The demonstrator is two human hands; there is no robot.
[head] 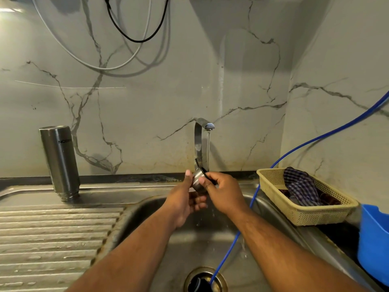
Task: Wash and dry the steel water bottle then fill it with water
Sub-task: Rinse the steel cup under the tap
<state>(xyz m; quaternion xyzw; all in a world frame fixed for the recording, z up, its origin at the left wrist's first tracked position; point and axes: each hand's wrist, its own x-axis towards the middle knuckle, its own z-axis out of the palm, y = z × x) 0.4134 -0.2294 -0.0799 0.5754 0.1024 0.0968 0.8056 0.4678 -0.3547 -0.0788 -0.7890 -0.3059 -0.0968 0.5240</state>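
Observation:
The steel water bottle [60,163] stands upside down, mouth down, on the back of the ribbed draining board, far left of both hands. Over the sink basin, my left hand [185,199] and my right hand [223,192] both hold the bottle's small steel cap [199,181] under the tap [200,142]. A thin stream of water runs from the spout onto the cap. My right fingers curl over its black rim, and my left thumb presses its side.
A blue hose [235,239] runs from the right wall down into the sink drain [205,280]. A beige plastic basket [305,211] with a checked cloth [301,186] sits on the right counter, beside a blue container [372,243]. Cables hang on the marble wall above.

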